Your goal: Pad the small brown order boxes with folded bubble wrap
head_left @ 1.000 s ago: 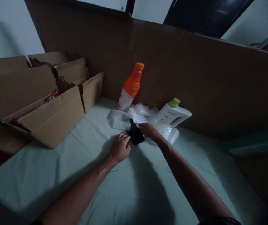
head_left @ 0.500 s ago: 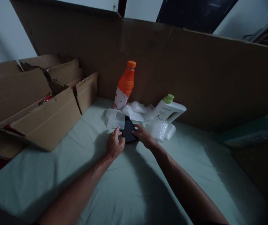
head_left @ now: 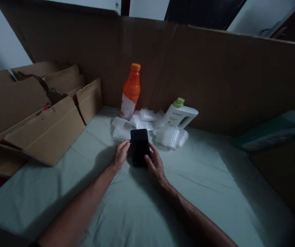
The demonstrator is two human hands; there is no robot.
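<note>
A black smartphone (head_left: 140, 148), its dark screen facing me, is tilted up off the sheet in the middle. My right hand (head_left: 156, 164) grips its right side, thumb on the front edge and fingers along the side and behind. At the phone's left edge is my left hand (head_left: 121, 153), thumb and fingers pinched together. A thin pale speck shows at those fingertips, too small to name. Just behind the phone lie pieces of bubble wrap (head_left: 142, 120), with another bubble wrap roll (head_left: 171, 136) to the right.
An orange bottle (head_left: 131, 91) stands upright at the back. Beside it leans a white jug with a green cap (head_left: 180, 115). Open cardboard boxes (head_left: 52, 127) line the left, and a tall cardboard wall (head_left: 201, 72) closes the back. A pale green sheet (head_left: 201, 192) covers the surface.
The phone has come up and nearer, from lying low by the bubble wrap to facing me. My right hand now wraps its side; my left fingers have closed together. The view has shifted slightly.
</note>
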